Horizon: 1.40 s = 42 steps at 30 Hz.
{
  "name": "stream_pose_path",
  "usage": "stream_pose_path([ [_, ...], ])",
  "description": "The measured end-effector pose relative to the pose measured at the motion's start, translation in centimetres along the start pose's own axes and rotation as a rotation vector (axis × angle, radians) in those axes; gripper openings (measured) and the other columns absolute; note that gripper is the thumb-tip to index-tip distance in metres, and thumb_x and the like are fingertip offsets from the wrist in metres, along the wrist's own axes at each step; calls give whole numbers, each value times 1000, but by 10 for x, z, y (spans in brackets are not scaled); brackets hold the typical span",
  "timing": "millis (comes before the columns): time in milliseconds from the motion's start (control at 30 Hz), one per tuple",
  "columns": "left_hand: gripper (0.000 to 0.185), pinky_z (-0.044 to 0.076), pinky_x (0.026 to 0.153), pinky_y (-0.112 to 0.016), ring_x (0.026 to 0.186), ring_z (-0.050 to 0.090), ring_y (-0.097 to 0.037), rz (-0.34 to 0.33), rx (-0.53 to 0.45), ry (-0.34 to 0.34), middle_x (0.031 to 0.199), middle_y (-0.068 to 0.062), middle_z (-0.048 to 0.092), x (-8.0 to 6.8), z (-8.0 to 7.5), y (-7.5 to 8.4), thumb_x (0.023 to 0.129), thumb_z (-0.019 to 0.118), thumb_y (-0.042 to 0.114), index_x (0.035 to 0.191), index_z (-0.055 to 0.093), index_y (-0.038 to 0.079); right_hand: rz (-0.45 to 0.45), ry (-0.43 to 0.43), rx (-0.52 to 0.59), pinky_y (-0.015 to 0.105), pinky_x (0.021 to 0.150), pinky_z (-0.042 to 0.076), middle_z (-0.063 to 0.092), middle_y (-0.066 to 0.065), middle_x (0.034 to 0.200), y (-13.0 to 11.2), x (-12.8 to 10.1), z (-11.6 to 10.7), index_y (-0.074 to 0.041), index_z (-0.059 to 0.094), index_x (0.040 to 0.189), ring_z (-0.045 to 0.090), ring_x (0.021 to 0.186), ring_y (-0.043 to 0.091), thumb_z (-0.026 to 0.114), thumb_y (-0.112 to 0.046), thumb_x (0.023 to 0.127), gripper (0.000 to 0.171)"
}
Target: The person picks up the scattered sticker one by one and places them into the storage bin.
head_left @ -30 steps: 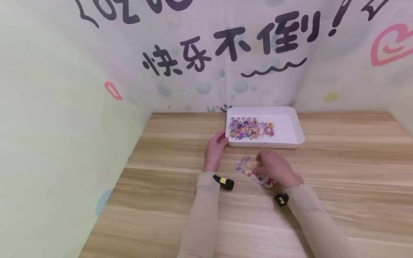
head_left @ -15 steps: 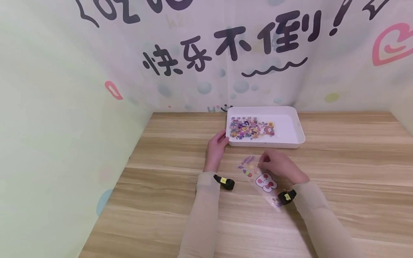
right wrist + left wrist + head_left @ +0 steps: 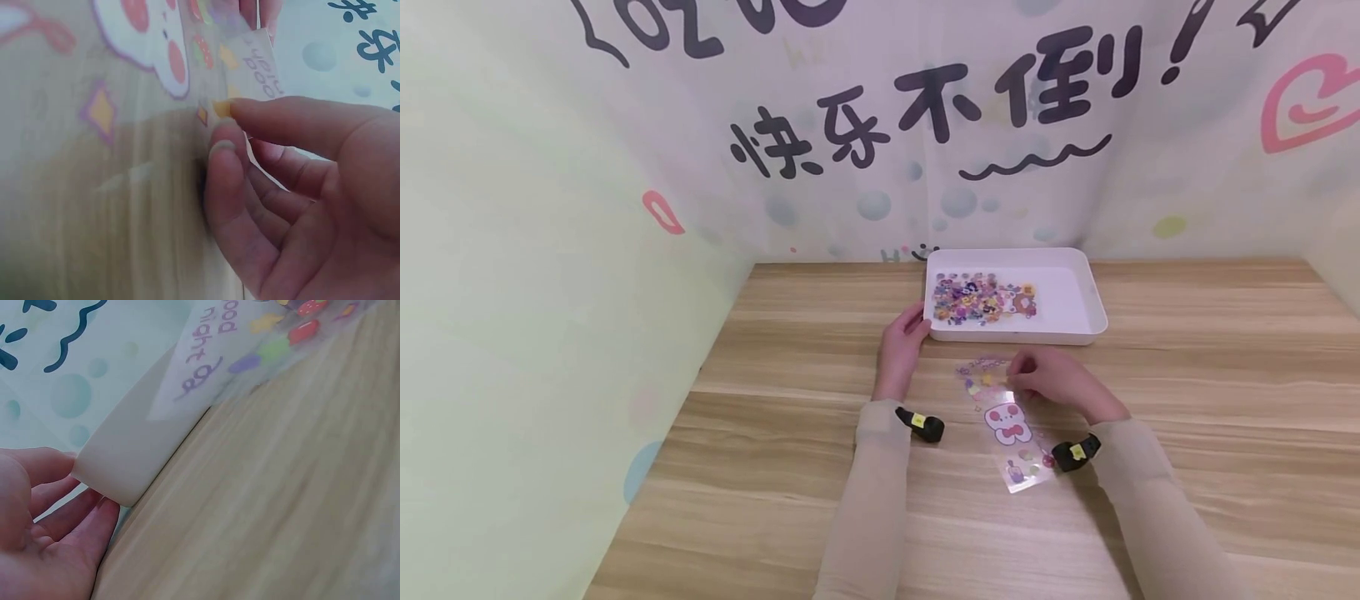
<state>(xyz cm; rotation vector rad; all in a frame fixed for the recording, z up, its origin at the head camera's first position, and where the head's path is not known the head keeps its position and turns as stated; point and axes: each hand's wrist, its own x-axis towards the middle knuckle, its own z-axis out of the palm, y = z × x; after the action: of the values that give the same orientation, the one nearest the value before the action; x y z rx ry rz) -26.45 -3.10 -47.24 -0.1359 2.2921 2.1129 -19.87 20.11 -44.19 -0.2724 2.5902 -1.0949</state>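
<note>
At the front left corner of the white tray (image 3: 1015,337) my left hand (image 3: 900,348) holds the rim. In the left wrist view the thumb and fingers of the left hand (image 3: 53,519) meet around that tray corner (image 3: 119,478). My right hand (image 3: 1060,381) pinches the right edge of a clear printed plastic sheet (image 3: 1009,423) with a cartoon rabbit. Close up, the right hand (image 3: 281,181) has the sheet's edge between thumb and finger, near small yellow prints. The sheet (image 3: 206,369) appears raised above the wood.
Inside the tray, on its left side, lie a pile of small colourful pieces (image 3: 966,300) and a bear print (image 3: 1021,302). The wooden table (image 3: 775,467) meets a patterned backdrop (image 3: 850,200) right behind the tray.
My right hand has moved to the right and uncovered more of the sheet. The sheet has turned, its near end swinging left over the last half second. The left hand has stayed at the tray.
</note>
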Motion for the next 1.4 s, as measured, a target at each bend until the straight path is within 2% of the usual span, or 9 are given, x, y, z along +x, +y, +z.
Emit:
stream_pose_path([
  [100, 34, 44, 87, -20, 108, 50, -6, 9, -13, -1, 123, 6, 52, 0, 0, -1, 88, 56, 20, 122, 54, 26, -5, -7, 38, 29, 59, 50, 59, 7, 77, 1, 0, -2, -5, 57, 89, 56, 66, 18, 61, -12, 83, 10],
  [233, 34, 44, 87, -20, 108, 50, -6, -1, -7, -2, 123, 7, 52, 1, 0, -1, 88, 56, 20, 122, 54, 27, 6, -23, 84, 30, 59, 52, 60, 10, 81, 3, 1, -2, -2, 54, 101, 59, 67, 19, 60, -9, 83, 20],
  [400, 35, 44, 87, -20, 108, 50, -5, -8, 2, -3, 123, 7, 52, 1, 1, -1, 88, 56, 21, 122, 53, 27, 15, -20, 111, 31, 56, 52, 59, 10, 77, 5, 0, -2, -4, 51, 111, 58, 63, 20, 54, -12, 88, 25],
  [600, 34, 44, 87, -19, 108, 50, -4, -9, 5, -2, 123, 8, 52, 1, 2, 0, 88, 56, 22, 122, 54, 28, 5, -1, 140, 32, 55, 52, 58, 10, 72, 5, 0, -2, -3, 58, 97, 57, 61, 22, 51, -20, 91, 20],
  [767, 35, 44, 87, -19, 108, 50, -4, -1, 6, -4, 123, 9, 52, 0, 1, 1, 88, 56, 24, 122, 53, 28, -5, 21, 88, 31, 58, 50, 58, 7, 72, 6, 2, -3, -7, 62, 91, 55, 63, 20, 51, -27, 91, 22],
  [933, 33, 44, 87, -19, 108, 49, -4, -8, -2, -2, 123, 9, 52, 0, 1, -1, 88, 56, 23, 120, 54, 31, -15, 21, 69, 31, 58, 50, 58, 7, 73, 8, 3, -3, -7, 62, 93, 55, 64, 20, 55, -22, 89, 17],
  [1133, 33, 44, 88, -20, 109, 49, -4, -9, -8, -5, 123, 10, 52, 0, 1, -1, 89, 55, 23, 121, 54, 30, -27, -10, 134, 32, 56, 52, 60, 10, 76, 8, 1, -4, -1, 55, 110, 58, 62, 20, 53, -10, 89, 23],
  [1400, 33, 44, 88, -20, 109, 49, -5, -10, -15, -2, 123, 9, 52, 0, 1, -1, 89, 55, 21, 121, 54, 29, 3, -29, 176, 33, 55, 53, 59, 11, 73, 8, 0, -6, -3, 56, 99, 58, 61, 22, 54, -20, 90, 19],
])
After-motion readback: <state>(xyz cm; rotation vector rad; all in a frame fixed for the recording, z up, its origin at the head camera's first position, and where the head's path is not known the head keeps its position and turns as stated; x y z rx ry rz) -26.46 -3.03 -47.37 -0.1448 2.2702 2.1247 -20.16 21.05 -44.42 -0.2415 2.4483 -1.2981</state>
